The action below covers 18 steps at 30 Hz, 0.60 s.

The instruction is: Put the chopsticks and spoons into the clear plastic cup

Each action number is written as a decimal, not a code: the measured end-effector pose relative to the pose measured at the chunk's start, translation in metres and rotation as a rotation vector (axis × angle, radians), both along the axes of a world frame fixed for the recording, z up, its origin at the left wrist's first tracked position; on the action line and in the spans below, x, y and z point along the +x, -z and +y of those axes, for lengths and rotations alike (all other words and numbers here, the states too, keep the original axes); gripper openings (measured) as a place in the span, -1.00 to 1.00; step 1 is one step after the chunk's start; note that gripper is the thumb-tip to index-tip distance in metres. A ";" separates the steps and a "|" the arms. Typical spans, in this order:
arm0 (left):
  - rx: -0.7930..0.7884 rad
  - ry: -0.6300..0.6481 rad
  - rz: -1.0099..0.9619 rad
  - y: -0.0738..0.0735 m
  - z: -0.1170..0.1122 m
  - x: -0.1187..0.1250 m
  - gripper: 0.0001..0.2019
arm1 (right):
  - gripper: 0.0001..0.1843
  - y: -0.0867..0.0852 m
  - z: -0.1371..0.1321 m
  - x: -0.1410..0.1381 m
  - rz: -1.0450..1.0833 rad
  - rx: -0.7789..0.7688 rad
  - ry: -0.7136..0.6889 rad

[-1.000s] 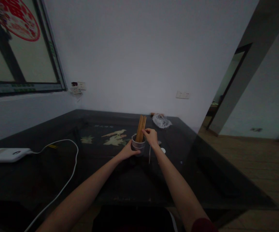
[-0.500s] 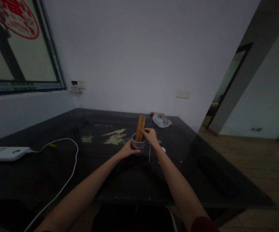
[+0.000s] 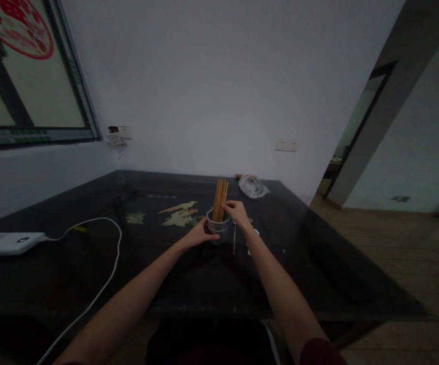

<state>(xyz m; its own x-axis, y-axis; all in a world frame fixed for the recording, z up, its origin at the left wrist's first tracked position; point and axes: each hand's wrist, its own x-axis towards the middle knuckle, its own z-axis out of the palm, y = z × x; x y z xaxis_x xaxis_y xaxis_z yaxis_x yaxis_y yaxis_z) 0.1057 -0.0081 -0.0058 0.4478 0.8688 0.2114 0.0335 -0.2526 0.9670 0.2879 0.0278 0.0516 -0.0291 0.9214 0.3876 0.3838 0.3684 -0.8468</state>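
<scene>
A grey metal cup (image 3: 219, 230) stands on the dark table, with several wooden chopsticks (image 3: 220, 200) upright in it and leaning slightly. My left hand (image 3: 198, 234) is wrapped round the cup's left side, thumb across its front. With fingertips pinched, my right hand (image 3: 238, 211) grips the chopsticks at their right side, just above the cup's rim; how many it holds I cannot make out. Under and beside my right wrist lie spoons, one with a thin handle (image 3: 234, 239), partly hidden by the forearm.
A crumpled clear plastic bag (image 3: 253, 187) lies at the table's back edge. On the left, a white power bank (image 3: 10, 243) trails a white cable (image 3: 117, 253) over the front edge. A dark long object (image 3: 339, 271) rests on the right of the table (image 3: 158, 291).
The view has shifted slightly. Both hands keep nearly the same place at the cup and chopsticks.
</scene>
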 end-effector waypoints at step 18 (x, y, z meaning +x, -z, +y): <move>-0.026 0.124 0.020 -0.008 -0.004 -0.002 -0.18 | -0.73 0.004 0.003 0.002 0.102 -0.014 -0.110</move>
